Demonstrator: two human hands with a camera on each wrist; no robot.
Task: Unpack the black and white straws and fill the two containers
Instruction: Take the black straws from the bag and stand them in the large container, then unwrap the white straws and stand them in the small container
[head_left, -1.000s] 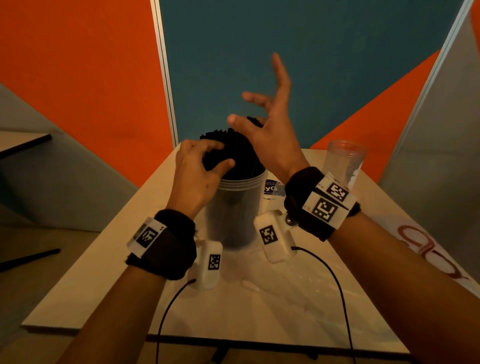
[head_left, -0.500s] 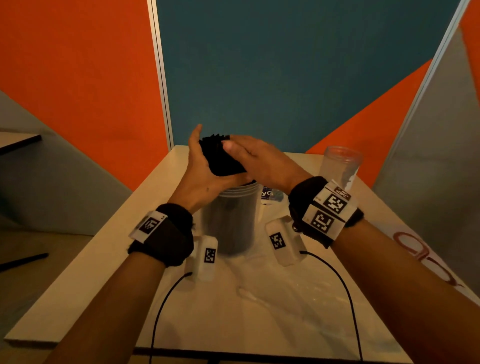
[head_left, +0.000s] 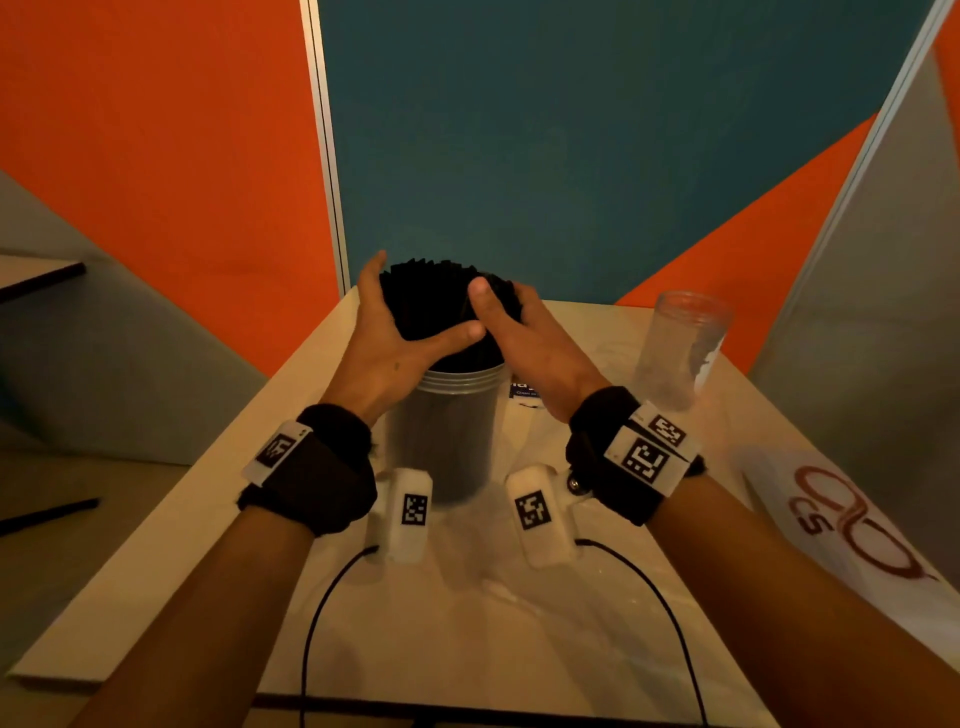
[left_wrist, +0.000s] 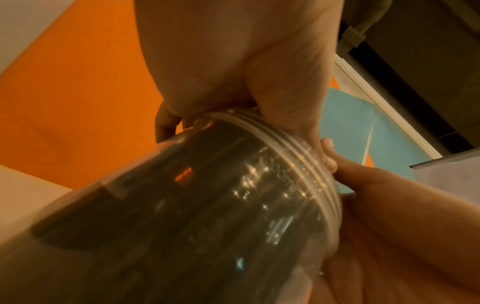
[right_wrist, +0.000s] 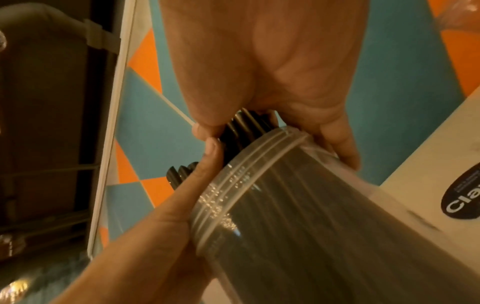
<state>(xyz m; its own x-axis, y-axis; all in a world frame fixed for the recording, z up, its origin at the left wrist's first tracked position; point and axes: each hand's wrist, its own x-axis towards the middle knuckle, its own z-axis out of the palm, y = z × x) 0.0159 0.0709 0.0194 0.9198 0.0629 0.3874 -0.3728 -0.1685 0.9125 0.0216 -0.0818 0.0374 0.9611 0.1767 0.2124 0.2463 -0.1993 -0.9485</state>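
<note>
A clear container (head_left: 452, 431) stands in the middle of the table, packed with black straws (head_left: 431, 296) that stick out above its threaded rim. My left hand (head_left: 395, 332) wraps the left side of the bundle, thumb across its front. My right hand (head_left: 519, 332) cups the right side, thumb up against the straws. The right wrist view shows the straws (right_wrist: 241, 127) between my right hand (right_wrist: 272, 61) and the container (right_wrist: 298, 216). The left wrist view shows my left hand (left_wrist: 233, 61) over the container (left_wrist: 207, 216). A second clear container (head_left: 680, 348) stands empty at the right. No white straws show.
A labelled packet (head_left: 524, 389) lies behind the full container, its black label (right_wrist: 462, 195) in the right wrist view. Clear wrapping with a red logo (head_left: 857, 525) lies along the table's right side. One black straw (head_left: 47, 514) lies on the floor at the left.
My right hand came down from open above the straws, lay briefly over their tops, and now cups the bundle's right side. My left hand has shifted higher round the left side.
</note>
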